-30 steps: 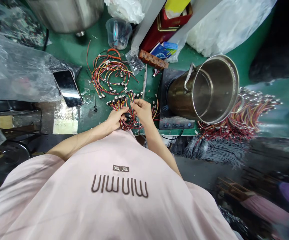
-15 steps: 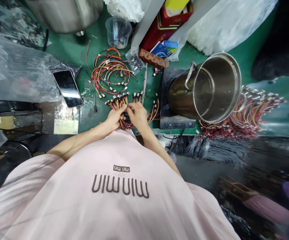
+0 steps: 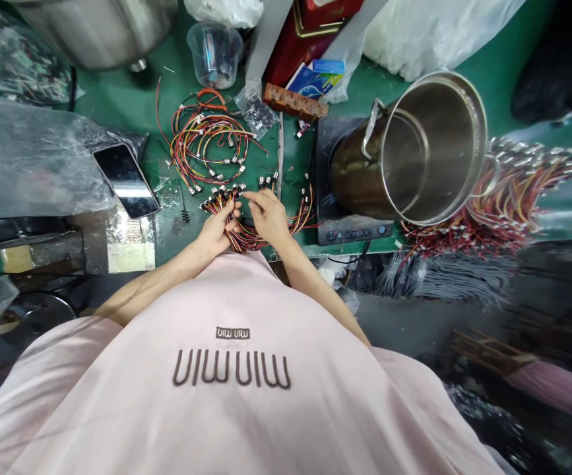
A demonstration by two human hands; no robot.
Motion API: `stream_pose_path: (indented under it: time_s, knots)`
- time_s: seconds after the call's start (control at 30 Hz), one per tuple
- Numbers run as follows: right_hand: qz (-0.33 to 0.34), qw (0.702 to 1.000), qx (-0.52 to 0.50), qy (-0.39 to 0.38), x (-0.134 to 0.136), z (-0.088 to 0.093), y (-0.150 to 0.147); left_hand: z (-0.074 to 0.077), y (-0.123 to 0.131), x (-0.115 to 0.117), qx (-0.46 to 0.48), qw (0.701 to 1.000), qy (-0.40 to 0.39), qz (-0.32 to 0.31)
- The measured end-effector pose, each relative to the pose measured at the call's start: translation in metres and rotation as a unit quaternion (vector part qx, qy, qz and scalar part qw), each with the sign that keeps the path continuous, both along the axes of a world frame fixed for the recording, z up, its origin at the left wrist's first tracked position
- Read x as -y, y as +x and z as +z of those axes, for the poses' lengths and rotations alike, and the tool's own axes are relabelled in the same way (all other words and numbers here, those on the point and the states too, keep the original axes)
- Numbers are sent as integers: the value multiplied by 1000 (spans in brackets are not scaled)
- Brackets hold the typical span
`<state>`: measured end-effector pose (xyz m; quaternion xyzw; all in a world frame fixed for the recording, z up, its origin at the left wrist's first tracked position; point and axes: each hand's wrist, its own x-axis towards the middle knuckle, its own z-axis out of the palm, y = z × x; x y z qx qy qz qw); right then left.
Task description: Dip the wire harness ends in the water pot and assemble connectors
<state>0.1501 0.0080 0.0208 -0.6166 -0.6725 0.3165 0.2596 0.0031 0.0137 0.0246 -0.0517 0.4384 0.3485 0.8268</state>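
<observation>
My left hand (image 3: 219, 229) is closed around a bundle of red, yellow and black wires (image 3: 239, 242) at the table's front edge. Small metal-tipped connectors (image 3: 222, 192) fan out from the top of that bundle, beyond my thumb. Just to the right is my right hand (image 3: 270, 216), its index finger stretched toward the connectors and its thumb apart from it. I see nothing held between them; its other fingers are curled and partly hidden. More connector wires (image 3: 304, 208) lie right of this hand, and a few connectors (image 3: 268, 181) stick out behind it.
A coil of wires (image 3: 211, 146) lies beyond my hands, with a phone (image 3: 126, 180) to the left. At right, a tilted metal pot (image 3: 365, 175) rests on an electric hotplate (image 3: 352, 229), beside a large wire pile (image 3: 513, 198). A clear plastic tub (image 3: 215, 56) stands at the back.
My right hand has drawn apart from my left; its index finger is now stretched out where both hands were together at the bundle. The view has shifted slightly.
</observation>
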Motion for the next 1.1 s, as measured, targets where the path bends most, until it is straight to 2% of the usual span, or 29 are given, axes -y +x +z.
stream_pose_path:
  time_s: [0.1,0.27,0.37,0.5,0.67,0.8,0.93,1.1]
  knots:
    - [50,998,26,9,-11,-4,0,1,1,1,-4,1000,13,-15]
    - [115,993,32,26,-25,0,-3,5,4,1,1,999,-6,-45]
    - [104,994,12,36,-30,5,1,7,3,1,16,998,-1,-65]
    - [48,998,-36,29,-30,10,14,7,0,1,39,996,11,-74]
    - [6,995,-97,-3,-22,8,24,7,-1,0,37,997,4,-73]
    - [-6,985,-158,-76,-11,2,24,7,1,-1,21,997,-10,-73]
    - [46,966,-215,-133,3,-7,23,7,3,-3,16,997,-16,-67]
    - [107,964,-174,-170,18,-19,28,13,2,-8,26,998,-16,-46]
